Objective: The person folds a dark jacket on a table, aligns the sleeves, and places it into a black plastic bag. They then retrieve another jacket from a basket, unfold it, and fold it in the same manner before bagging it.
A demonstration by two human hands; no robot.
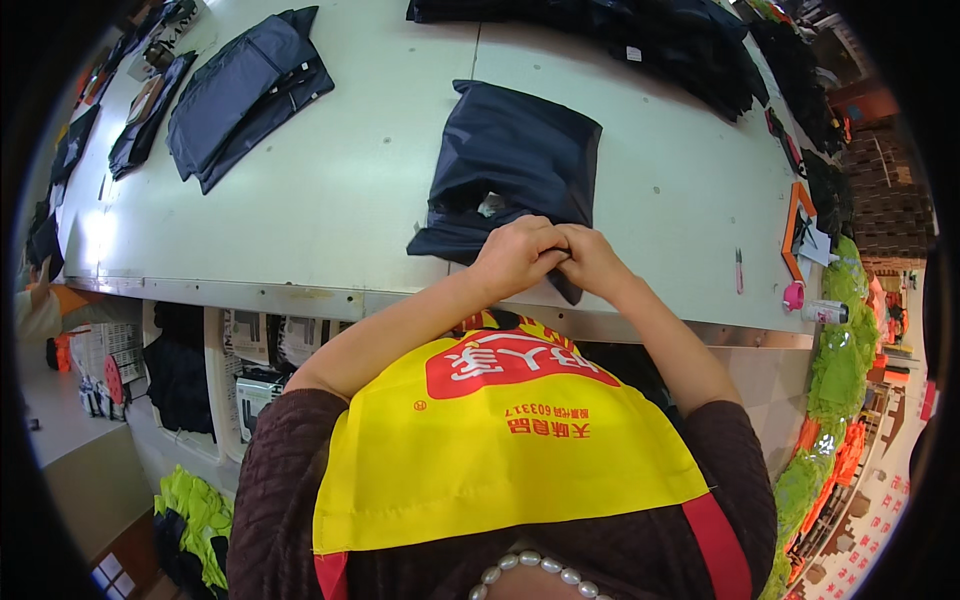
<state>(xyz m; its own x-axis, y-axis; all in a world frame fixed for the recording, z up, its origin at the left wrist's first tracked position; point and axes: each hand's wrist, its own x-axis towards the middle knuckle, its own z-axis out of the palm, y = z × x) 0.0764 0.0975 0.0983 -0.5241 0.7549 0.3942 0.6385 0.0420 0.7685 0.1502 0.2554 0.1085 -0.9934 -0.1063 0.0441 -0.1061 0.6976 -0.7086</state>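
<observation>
A dark navy folded garment (518, 145) lies on the pale table in front of me, its near edge reaching the table's front. A small whitish patch (491, 205) shows in a gap in its cloth. My left hand (514, 258) is closed on the near edge of the garment. Right against it, my right hand (594, 262) is also closed on that edge, the fingertips of both hands meeting. A corner of the cloth hangs down below my right hand. What exactly lies between the fingertips is hidden.
Folded dark garments (250, 95) lie at the table's left, and a large dark pile (640, 50) along the far side. At the right are a small pen-like tool (739, 272), an orange frame (796, 232), a pink item (793, 296) and a can (826, 312). Yellow-green cloth (842, 330) hangs beyond.
</observation>
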